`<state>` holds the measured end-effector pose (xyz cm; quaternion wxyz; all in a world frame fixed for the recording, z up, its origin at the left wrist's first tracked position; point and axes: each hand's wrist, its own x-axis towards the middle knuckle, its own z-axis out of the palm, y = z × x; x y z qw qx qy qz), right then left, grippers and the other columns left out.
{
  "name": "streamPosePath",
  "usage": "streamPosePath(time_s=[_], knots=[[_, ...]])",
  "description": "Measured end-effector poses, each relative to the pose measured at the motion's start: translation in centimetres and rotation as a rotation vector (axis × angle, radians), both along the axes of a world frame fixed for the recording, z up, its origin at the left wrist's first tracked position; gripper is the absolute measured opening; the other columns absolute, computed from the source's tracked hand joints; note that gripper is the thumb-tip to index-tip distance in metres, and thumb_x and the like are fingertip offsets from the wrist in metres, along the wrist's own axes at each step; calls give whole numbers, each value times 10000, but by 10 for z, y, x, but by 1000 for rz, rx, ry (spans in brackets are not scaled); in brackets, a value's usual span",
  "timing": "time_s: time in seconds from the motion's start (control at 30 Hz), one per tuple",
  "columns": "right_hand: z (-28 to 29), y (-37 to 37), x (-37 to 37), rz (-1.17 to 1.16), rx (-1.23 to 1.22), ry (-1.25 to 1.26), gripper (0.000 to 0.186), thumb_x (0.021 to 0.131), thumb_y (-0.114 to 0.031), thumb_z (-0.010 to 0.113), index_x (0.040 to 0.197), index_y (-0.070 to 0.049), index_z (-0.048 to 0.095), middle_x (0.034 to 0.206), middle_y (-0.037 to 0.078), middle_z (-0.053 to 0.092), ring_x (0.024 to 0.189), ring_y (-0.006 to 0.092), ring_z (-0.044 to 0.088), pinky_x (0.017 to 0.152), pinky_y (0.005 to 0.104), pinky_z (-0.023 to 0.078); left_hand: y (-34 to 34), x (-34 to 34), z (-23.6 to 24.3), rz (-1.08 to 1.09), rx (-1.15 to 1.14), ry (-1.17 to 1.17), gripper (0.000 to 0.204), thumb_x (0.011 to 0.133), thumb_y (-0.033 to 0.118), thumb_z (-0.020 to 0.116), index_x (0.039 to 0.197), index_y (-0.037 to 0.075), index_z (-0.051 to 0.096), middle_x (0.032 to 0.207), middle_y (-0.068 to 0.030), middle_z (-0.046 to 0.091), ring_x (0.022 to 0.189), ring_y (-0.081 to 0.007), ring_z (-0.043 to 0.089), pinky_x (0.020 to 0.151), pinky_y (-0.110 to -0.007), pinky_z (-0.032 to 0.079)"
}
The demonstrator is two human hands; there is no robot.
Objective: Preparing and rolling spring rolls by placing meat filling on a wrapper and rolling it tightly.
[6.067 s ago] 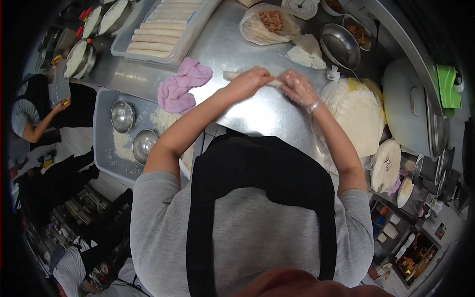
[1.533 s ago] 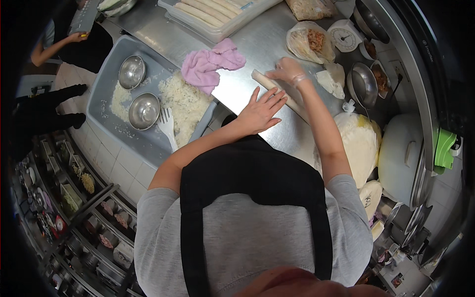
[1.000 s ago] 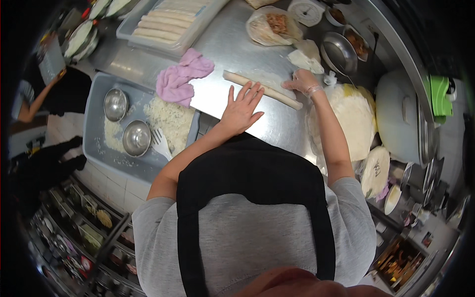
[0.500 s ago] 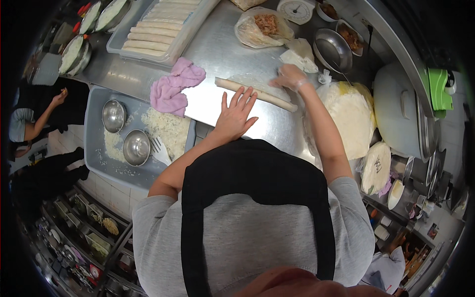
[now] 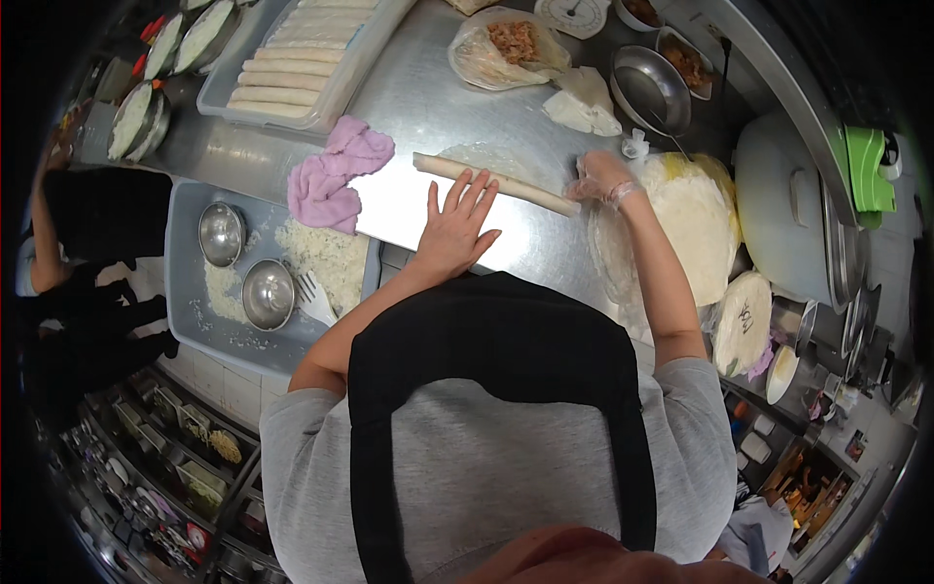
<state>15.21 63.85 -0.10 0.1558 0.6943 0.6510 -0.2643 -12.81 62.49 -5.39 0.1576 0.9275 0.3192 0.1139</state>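
Observation:
A long, thin, pale roll (image 5: 496, 184) lies slantwise on the steel counter, a translucent wrapper sheet (image 5: 486, 156) showing along its far side. My left hand (image 5: 455, 226) is bare and open, its fingers spread with the tips resting on the middle of the roll. My right hand (image 5: 600, 179) wears a clear plastic glove. Its fingers are curled together beside the roll's right end; what they hold, if anything, is hidden. To the right of that hand sits a stack of round white wrapper sheets (image 5: 693, 234) in plastic.
A pink cloth (image 5: 331, 185) lies left of the roll. Behind stand a tub of finished rolls (image 5: 282, 80), a bag of orange-brown filling (image 5: 514, 44), a dial scale (image 5: 574, 14) and a metal bowl (image 5: 650, 88). A grey bin (image 5: 209, 341) holds bowls and white shreds. Another person stands far left.
My right hand has come nearer and to the right, from beyond the roll to its right end. My left fingers stay on the roll. The view has shifted slightly.

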Motion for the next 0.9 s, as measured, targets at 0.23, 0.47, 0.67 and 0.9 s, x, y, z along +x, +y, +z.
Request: streamPosePath(time_s=[0.23,0.47,0.67,0.9], knots=[[35,56,114,-414,542,-146,524,768,-468,640,1095,-58,616,1139,192,594,1052,324,575,913,394,441,-1,2,1,3,-11,30,695,857,373,547,1417,74,264,1482,-115,208,1367,-313,182,1034,-620,168],[-16,85,159,-434,421,-406,412,808,-326,594,1110,-47,613,1195,207,556,1121,347,533,942,435,425,-3,1,1,-3,28,42,680,874,397,527,1412,64,278,1470,-110,243,1365,-298,199,1021,-627,208],[44,68,127,-264,264,-326,442,789,-401,624,1024,-26,643,1100,207,606,1051,334,581,877,409,465,-4,0,4,24,24,36,670,875,398,524,1408,67,288,1466,-103,256,1360,-288,212,1024,-623,209],[3,-5,38,-164,219,250,471,632,-425,764,622,5,573,645,163,571,605,267,537,601,392,427,-2,2,0,16,36,0,677,861,369,543,1411,73,281,1470,-110,239,1358,-306,208,1026,-619,188]])
